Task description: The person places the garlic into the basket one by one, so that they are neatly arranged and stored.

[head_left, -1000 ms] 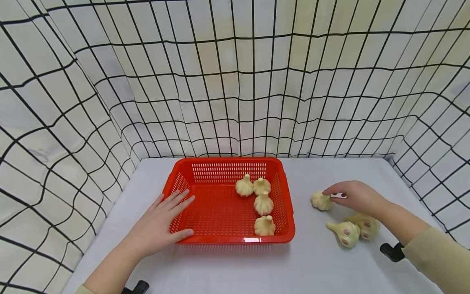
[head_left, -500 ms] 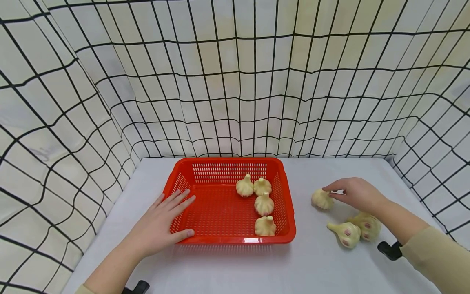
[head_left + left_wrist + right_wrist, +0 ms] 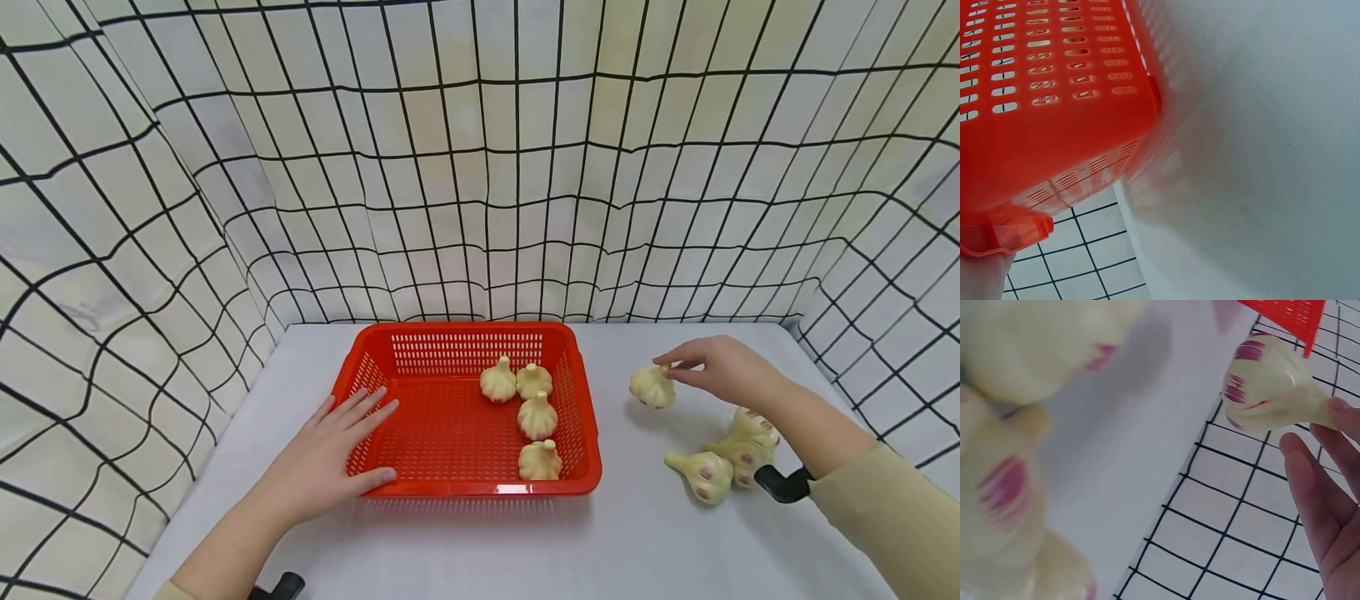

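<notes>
My right hand pinches a garlic bulb by its stem, lifted above the white table right of the basket. In the right wrist view this bulb shows purple streaks, with thumb and fingertips at its stem. My left hand lies with straight, spread fingers over the left rim of the red plastic basket. Inside the basket, along its right side, sit several garlic bulbs. Below my right wrist more bulbs lie together on the table, one with a long stem and others behind it.
A black grid net over white sheeting stands behind and on both sides of the white table. A black device hangs at my right wrist, close to the loose garlic. The basket's slotted side wall fills the left wrist view's upper left.
My right hand has taken the garlic bulb by its stem and raised it off the table, moving slightly away from me. The left hand and basket have stayed in place.
</notes>
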Tool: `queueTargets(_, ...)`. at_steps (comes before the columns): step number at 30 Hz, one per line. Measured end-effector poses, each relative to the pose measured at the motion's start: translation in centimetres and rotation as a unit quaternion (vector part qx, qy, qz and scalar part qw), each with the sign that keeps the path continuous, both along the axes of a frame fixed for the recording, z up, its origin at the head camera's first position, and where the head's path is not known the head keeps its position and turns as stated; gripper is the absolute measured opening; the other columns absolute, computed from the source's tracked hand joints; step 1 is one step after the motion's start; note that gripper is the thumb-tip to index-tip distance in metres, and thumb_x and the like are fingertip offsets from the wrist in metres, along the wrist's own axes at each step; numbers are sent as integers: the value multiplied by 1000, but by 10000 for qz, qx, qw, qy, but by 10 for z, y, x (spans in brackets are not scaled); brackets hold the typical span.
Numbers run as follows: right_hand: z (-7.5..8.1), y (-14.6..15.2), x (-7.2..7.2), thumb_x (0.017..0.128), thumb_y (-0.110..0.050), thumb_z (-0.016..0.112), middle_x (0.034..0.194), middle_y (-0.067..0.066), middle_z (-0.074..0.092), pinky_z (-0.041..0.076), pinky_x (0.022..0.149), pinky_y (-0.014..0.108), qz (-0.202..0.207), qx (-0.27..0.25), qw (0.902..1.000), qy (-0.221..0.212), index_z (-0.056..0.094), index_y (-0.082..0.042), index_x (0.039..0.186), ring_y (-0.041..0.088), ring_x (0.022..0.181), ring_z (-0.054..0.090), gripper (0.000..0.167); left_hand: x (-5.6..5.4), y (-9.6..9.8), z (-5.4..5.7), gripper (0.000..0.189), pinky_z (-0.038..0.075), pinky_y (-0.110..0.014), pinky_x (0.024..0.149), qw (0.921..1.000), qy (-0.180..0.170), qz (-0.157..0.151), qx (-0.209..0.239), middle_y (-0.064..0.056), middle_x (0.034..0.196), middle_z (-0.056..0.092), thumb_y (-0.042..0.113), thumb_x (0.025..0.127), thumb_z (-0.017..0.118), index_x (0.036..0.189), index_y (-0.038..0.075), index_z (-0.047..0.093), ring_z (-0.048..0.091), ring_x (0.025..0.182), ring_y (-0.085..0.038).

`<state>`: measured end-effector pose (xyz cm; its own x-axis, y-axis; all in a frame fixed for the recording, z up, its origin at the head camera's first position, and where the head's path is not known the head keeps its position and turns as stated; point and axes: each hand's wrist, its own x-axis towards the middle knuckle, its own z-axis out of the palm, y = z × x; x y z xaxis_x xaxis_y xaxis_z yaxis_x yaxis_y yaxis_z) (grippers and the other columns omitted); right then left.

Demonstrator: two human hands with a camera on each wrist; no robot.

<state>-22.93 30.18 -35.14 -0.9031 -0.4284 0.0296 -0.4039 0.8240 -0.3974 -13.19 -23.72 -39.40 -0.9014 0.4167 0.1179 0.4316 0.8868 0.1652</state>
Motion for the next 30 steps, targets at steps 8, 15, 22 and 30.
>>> queueTargets(8, 12, -17, -9, 95, -20, 68, 115, 5, 71, 58, 73, 36, -125, -295, 9992, -246, 73, -17, 121, 14, 80, 67, 27, 0, -1, -1, 84, 4, -51, 121, 10000, -3, 2, 8, -3, 162, 28, 60, 84, 68, 154, 23, 40, 26, 147, -31)
queueTargets(15, 17, -37, -14, 95, -23, 68, 115, 6, 70, 56, 70, 33, -209, -486, 9979, -370, 73, -20, 121, 13, 69, 65, 27, -1, -1, -1, 84, 5, -52, 121, 10000, -2, 12, -1, -3, 161, 29, 61, 84, 68, 153, 24, 40, 26, 147, -31)
queueTargets(22, 24, -59, -21, 94, -23, 69, 118, 7, 68, 60, 72, 37, -53, -739, 9960, -497, 73, -21, 121, 13, 72, 67, 27, 0, -1, -1, 84, 6, -53, 121, 10000, -21, 34, -5, -3, 162, 28, 62, 84, 68, 154, 24, 40, 26, 147, -31)
queueTargets(30, 37, -85, -28, 93, -22, 71, 113, 3, 69, 60, 71, 34, 235, -939, 9941, -482, 73, -21, 121, 16, 77, 68, 28, 0, -1, -1, 84, 1, -49, 122, 10000, -17, 46, 13, -3, 161, 29, 61, 84, 68, 153, 24, 40, 26, 147, -31)
